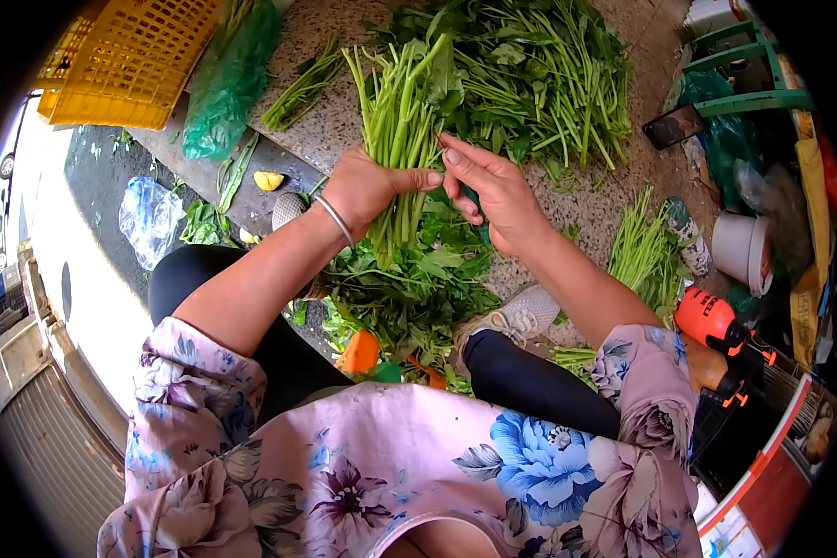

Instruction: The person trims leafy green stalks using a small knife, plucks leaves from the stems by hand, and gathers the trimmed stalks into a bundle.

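Observation:
My left hand point(374, 191) is wrapped round a bunch of leafy green stems point(395, 112), its thumb pressed across them. The cut stem ends point up and away from me, and leaves hang below the fist. Just right of the bunch is my right hand point(495, 191), its thumb and fingers pinched together. Whatever lies in that pinch is too small to make out. Below both hands a pile of loose leaves point(409, 288) lies between my shoes. Beyond them spreads a large heap of the same greens point(549, 84) on the speckled slab point(293, 139).
At the upper left are a yellow plastic crate point(135, 60), a green plastic bag point(228, 93) and a clear bag point(151, 219). On the right stand a white tub point(742, 251), an orange spray bottle point(705, 316) and a phone point(672, 126). More stems point(642, 246) lie by my right forearm.

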{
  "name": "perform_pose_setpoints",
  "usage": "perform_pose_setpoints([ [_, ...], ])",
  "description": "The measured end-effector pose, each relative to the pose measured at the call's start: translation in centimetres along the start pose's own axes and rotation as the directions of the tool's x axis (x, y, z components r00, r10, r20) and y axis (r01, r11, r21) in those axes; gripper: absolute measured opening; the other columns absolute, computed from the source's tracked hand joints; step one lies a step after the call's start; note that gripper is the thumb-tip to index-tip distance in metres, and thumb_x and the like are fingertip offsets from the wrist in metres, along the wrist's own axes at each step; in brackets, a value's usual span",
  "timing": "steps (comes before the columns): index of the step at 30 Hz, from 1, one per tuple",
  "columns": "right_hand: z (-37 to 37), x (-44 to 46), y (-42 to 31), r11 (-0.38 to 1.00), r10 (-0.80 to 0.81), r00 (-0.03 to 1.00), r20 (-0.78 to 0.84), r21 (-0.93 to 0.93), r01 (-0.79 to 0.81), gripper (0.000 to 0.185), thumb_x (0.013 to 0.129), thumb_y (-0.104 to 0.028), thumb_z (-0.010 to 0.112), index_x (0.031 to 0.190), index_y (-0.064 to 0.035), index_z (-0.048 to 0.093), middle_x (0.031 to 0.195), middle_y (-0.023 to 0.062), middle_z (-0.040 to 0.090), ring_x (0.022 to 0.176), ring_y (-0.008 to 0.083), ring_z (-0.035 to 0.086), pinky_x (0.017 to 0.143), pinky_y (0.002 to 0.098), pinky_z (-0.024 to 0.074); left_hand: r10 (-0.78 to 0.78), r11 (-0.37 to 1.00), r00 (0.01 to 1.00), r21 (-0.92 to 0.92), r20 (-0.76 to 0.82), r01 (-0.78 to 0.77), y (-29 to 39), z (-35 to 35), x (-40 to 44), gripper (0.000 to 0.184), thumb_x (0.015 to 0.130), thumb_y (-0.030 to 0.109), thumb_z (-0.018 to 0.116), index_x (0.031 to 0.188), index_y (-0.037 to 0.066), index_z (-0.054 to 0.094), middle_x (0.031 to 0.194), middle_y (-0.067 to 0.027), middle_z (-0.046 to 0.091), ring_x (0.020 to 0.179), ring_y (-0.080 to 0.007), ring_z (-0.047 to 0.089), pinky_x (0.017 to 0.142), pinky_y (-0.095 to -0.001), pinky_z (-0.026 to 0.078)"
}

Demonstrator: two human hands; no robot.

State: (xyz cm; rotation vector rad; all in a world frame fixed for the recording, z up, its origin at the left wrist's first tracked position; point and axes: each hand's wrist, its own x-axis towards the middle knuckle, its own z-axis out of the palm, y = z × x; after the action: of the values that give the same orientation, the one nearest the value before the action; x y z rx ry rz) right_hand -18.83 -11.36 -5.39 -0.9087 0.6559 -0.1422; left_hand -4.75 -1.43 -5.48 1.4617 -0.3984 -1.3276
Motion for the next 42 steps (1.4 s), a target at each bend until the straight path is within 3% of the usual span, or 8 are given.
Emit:
perform_pose_setpoints([
  [14,-1.3,0.2,-0.5,0.968,0.191,0.979,0.069,0.153,-0.199,0.054,0.083,-0.026,0.058,0.128,-0.0043,0.035,0.064,-0.0027,0.045,0.046,0.0042,0.034,0.038,0.0170,0.0237,0.199,0.926,0.980,0.334,-0.028,-0.178,-0.1,-0.5,0.5,0.032,0.066,0.004,0.073,0.094,0.002,0.059,0.079,-0.0031,0.063,0.068,-0.0097,0.056,0.061,-0.0243,0.046],
  [17,-1.6,0.3,0.1,0.988,0.153,0.988,-0.035,0.040,-0.152,0.047,0.084,-0.024,0.057,0.124,-0.0053,0.042,0.063,-0.0032,0.045,0.045,0.0036,0.033,0.037,0.0166,0.0230,0.170,0.942,0.985,0.297,-0.029,-0.154,0.5,-0.5,0.2,0.031,0.065,0.003,0.073,0.093,0.001,0.059,0.079,-0.0041,0.063,0.064,-0.0104,0.056,0.059,-0.0248,0.047],
  [22,-4.6,0.7,2.0,0.961,0.115,0.953,-0.280,-0.210,-0.178,0.040,0.086,-0.025,0.054,0.120,-0.0052,0.045,0.063,-0.0047,0.041,0.046,0.0036,0.033,0.038,0.0173,0.0232,-0.181,0.983,0.983,-0.015,-0.024,0.181,1.2,-1.1,-0.2,0.024,0.068,0.003,0.070,0.088,0.001,0.058,0.075,-0.0065,0.062,0.060,-0.0138,0.059,0.053,-0.0269,0.048],
  [24,-5.8,0.5,2.7,0.842,0.433,0.859,-0.274,-0.218,-0.493,0.041,0.086,-0.025,0.053,0.121,-0.0053,0.045,0.062,-0.0040,0.042,0.045,0.0037,0.032,0.038,0.0177,0.0221,-0.184,0.982,0.983,-0.049,-0.012,0.183,1.2,-1.3,-0.4,0.021,0.070,0.004,0.069,0.088,0.001,0.057,0.074,-0.0059,0.061,0.060,-0.0149,0.059,0.053,-0.0270,0.049],
  [26,-6.2,0.4,2.9,0.791,0.510,0.827,-0.238,-0.249,-0.559,0.042,0.087,-0.026,0.052,0.121,-0.0029,0.044,0.062,-0.0032,0.042,0.045,0.0042,0.032,0.037,0.0182,0.0228,-0.236,0.966,0.971,-0.106,0.027,0.237,0.9,-2.1,-0.4,0.021,0.071,0.005,0.068,0.089,0.002,0.057,0.075,-0.0060,0.061,0.058,-0.0153,0.059,0.053,-0.0269,0.049],
  [29,-5.8,0.2,1.4,0.927,0.331,0.921,0.205,0.112,-0.358,0.045,0.086,-0.029,0.053,0.119,0.0004,0.043,0.059,-0.0027,0.041,0.044,0.0041,0.032,0.036,0.0187,0.0250,-0.256,0.955,0.962,-0.126,0.099,0.267,0.5,-2.7,-0.3,0.023,0.072,0.004,0.066,0.094,0.000,0.058,0.082,-0.0081,0.063,0.069,-0.0157,0.060,0.062,-0.0275,0.050],
  [32,-4.5,0.8,0.0,0.920,0.188,0.906,0.380,0.255,-0.298,0.046,0.087,-0.030,0.052,0.119,0.0004,0.041,0.059,-0.0034,0.040,0.045,0.0040,0.032,0.037,0.0180,0.0263,-0.250,0.950,0.956,-0.151,0.154,0.273,0.7,-2.6,-0.6,0.025,0.074,0.006,0.064,0.098,0.001,0.057,0.087,-0.0086,0.062,0.074,-0.0163,0.060,0.066,-0.0280,0.051],
  [42,-3.3,1.5,-0.3,0.910,0.171,0.928,0.331,0.308,-0.278,0.026,0.088,-0.031,0.049,0.106,-0.0122,0.050,0.063,-0.0031,0.045,0.045,0.0043,0.035,0.038,0.0174,0.0258,-0.164,0.983,0.984,-0.078,0.067,0.169,0.1,-2.0,-0.4,0.025,0.069,0.000,0.068,0.092,0.002,0.057,0.081,-0.0046,0.061,0.070,-0.0134,0.059,0.062,-0.0252,0.048],
])
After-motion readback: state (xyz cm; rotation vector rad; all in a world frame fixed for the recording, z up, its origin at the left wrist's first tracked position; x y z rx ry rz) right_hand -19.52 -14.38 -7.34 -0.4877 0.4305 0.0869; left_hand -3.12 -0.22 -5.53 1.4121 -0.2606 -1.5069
